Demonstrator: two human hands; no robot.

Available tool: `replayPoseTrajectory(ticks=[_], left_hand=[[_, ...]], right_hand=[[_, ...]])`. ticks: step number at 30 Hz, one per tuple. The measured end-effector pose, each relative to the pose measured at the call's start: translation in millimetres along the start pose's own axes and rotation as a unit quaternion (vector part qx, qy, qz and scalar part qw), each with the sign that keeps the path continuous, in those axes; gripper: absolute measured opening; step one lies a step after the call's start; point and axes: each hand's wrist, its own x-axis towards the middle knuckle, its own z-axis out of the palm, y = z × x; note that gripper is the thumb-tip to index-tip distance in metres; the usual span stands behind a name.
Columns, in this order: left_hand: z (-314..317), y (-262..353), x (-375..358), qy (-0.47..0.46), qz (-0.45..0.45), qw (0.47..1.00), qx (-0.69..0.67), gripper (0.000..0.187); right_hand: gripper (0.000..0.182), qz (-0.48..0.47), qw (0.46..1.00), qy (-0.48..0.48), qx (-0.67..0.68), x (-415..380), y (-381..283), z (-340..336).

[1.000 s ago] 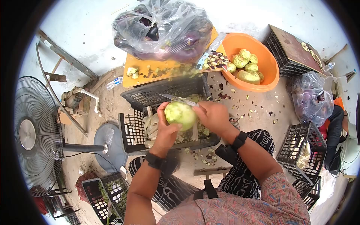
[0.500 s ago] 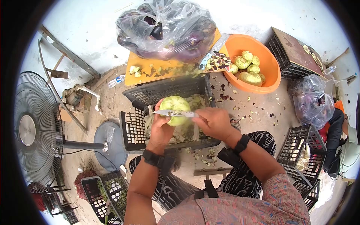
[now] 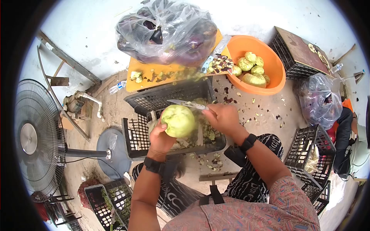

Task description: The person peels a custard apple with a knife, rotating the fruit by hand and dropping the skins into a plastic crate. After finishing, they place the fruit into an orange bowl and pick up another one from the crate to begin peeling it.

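- While my left hand (image 3: 161, 141) grips a pale round vegetable (image 3: 178, 121) above the black crate (image 3: 169, 93), my right hand (image 3: 222, 118) is clamped around a knife (image 3: 187, 103).
- Beyond the crate's far left corner lies a bottle (image 3: 116, 88), its label (image 3: 122, 84) too small to read.
- Pale peelings (image 3: 209, 134) lie inside the crate.
- Beyond the crate, rightward, an orange tub (image 3: 272, 65) holds peeled vegetables (image 3: 254, 80); straight beyond, a clear bag (image 3: 169, 24) of eggplants (image 3: 189, 48).

Bright, with black-cornered fisheye distortion.
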Motion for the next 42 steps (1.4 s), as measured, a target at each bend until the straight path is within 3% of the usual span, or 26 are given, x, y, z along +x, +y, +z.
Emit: replayPoseTrajectory(ticks=[4, 6, 10, 12, 16, 21, 24, 35, 42], left_hand=[[-5.4, 4.7, 2.1, 0.017, -0.006, 1.0, -0.02, 0.073], [-8.0, 4.3, 3.6, 0.015, 0.0, 1.0, -0.015, 0.074], [-5.9, 4.3, 2.3, 0.019, 0.001, 1.0, 0.007, 0.075], [-2.5, 6.4, -0.8, -0.021, -0.013, 0.999, 0.03, 0.075], [3.9, 3.2, -1.0, -0.029, 0.01, 0.999, 0.019, 0.075], [-6.9, 0.5, 3.7, 0.024, 0.002, 1.0, 0.017, 0.074], [-8.1, -1.5, 4.1, 0.015, 0.0, 0.999, 0.031, 0.076], [1.2, -8.3, 10.0, 0.001, 0.004, 0.999, 0.045, 0.084], [-5.5, -7.8, 5.3, 0.014, -0.009, 0.999, 0.049, 0.076]], right_hand=[[0.026, 0.012, 0.998, -0.033, 0.053, -7.8, -14.0, -0.7], [0.028, -0.052, 0.994, -0.002, 0.098, -10.6, -18.2, 4.1], [0.028, -0.058, 0.995, 0.014, 0.078, -4.0, -8.5, 8.1], [0.029, 0.022, 0.999, -0.026, -0.034, 0.3, 6.0, 11.4], [0.029, 0.046, 0.998, -0.026, -0.035, -2.4, -3.1, 9.7], [0.025, -0.062, 0.995, -0.011, 0.076, -4.9, -26.2, -7.3], [0.021, -0.098, 0.993, 0.001, 0.065, -6.8, -26.1, -4.6], [0.019, -0.115, 0.992, 0.026, 0.051, -9.9, -21.0, -4.9], [0.021, -0.137, 0.99, 0.018, 0.043, -8.9, -13.8, -4.8]])
